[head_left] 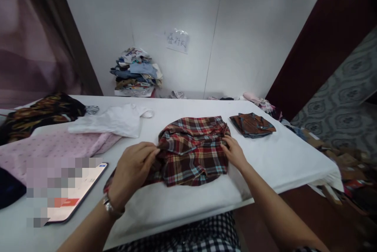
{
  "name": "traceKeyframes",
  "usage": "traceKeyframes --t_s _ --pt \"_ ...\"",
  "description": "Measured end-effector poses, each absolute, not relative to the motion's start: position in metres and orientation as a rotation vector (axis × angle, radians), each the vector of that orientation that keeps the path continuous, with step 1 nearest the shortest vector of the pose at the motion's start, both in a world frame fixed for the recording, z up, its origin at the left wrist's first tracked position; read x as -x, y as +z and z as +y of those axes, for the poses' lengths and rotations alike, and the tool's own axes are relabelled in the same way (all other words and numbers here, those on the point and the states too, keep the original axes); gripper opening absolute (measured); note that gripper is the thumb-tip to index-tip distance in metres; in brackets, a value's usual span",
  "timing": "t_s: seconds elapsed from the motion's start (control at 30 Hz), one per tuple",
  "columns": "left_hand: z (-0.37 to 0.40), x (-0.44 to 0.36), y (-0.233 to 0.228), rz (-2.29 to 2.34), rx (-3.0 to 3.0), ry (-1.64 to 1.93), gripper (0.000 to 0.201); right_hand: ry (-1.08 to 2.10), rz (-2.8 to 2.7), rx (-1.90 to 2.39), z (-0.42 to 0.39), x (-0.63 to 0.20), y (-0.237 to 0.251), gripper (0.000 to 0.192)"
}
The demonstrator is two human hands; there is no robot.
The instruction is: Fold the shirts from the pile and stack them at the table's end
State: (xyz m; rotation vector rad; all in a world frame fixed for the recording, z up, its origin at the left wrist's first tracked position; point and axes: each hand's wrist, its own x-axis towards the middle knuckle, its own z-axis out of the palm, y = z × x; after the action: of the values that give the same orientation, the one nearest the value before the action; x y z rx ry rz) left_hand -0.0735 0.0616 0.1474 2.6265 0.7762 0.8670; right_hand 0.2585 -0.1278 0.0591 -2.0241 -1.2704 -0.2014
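Observation:
A dark red and brown plaid shirt (194, 153) lies partly folded on the white-covered table (282, 157), its cloth bunched in the middle. My left hand (134, 169), with a watch at the wrist, pinches the shirt's left edge between thumb and fingers. Some plaid cloth extends below and behind that hand, partly hidden by it. At the shirt's right edge, my right hand (233, 151) grips the cloth with thumb and fingertips. Just beyond it, to the right, rests a folded brown garment with blue-grey edges (252, 125).
On the left are a white garment (113, 122), pink dotted cloth (59, 148), dark floral cloth (47, 112) and a lit phone (79, 193). A tall clothes stack (137, 69) stands by the wall beneath a handwritten sign's left side (177, 41). More clothes (262, 102) lie past the far right edge.

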Motion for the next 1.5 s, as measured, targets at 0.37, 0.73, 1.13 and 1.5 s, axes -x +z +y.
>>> traceKeyframes --t_s 0.37,0.73,1.13,1.5 --pt "0.067 0.097 0.12 1.09 -2.474 0.83 0.034 -0.474 -1.137 1.925 -0.15 -0.295 0.062 0.023" --pt "0.038 0.069 0.119 0.715 -2.473 0.75 0.036 -0.241 -1.033 2.027 -0.142 -0.296 0.06 0.042" --pt "0.098 0.019 0.153 0.866 -2.797 0.472 0.028 0.236 -0.655 1.839 -0.114 -0.307 0.042 0.042" --pt "0.192 -0.052 0.157 1.243 -2.749 0.181 0.035 0.347 -0.148 1.159 -0.132 -0.326 0.052 0.035"
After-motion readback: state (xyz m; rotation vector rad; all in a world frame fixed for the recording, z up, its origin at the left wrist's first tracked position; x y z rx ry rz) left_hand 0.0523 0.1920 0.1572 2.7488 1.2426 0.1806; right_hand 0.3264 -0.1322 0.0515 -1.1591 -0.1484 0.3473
